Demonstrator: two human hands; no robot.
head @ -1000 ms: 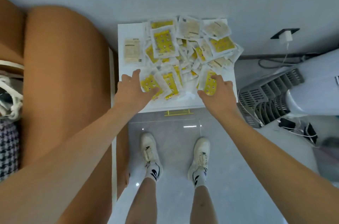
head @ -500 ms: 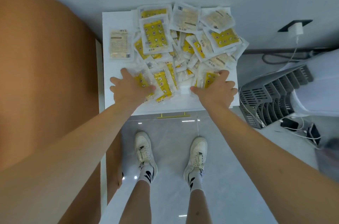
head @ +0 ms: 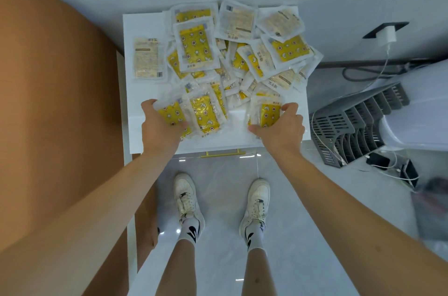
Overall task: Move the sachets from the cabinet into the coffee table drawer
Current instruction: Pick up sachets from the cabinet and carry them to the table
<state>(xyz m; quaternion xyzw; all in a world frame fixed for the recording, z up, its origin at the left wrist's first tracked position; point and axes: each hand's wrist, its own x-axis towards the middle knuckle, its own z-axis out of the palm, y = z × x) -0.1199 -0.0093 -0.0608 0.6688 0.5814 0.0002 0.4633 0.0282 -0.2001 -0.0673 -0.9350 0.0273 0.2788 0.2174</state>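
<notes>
A heap of clear sachets (head: 232, 53) with yellow printed contents covers the top of a white cabinet (head: 145, 140) against the wall. My left hand (head: 160, 128) grips a few sachets (head: 194, 113) at the heap's near left edge, fingers curled round them. My right hand (head: 281, 126) grips a yellow sachet (head: 265, 111) at the near right edge, thumb under it and fingers over its far side. One pale sachet (head: 146, 58) lies apart at the left of the cabinet top. The coffee table drawer is not in view.
A brown rounded sofa arm (head: 55, 101) stands close on the left. A gold drawer handle (head: 223, 153) shows below the cabinet's front edge. At the right are a grey slatted rack (head: 351, 130), a white appliance (head: 417, 106), cables and a wall charger (head: 388, 33). My feet stand on grey floor tiles.
Both hands went from lying on the near sachets to curling round them and lifting their edges. The camera has tipped slightly, so the cabinet sits lower in view.
</notes>
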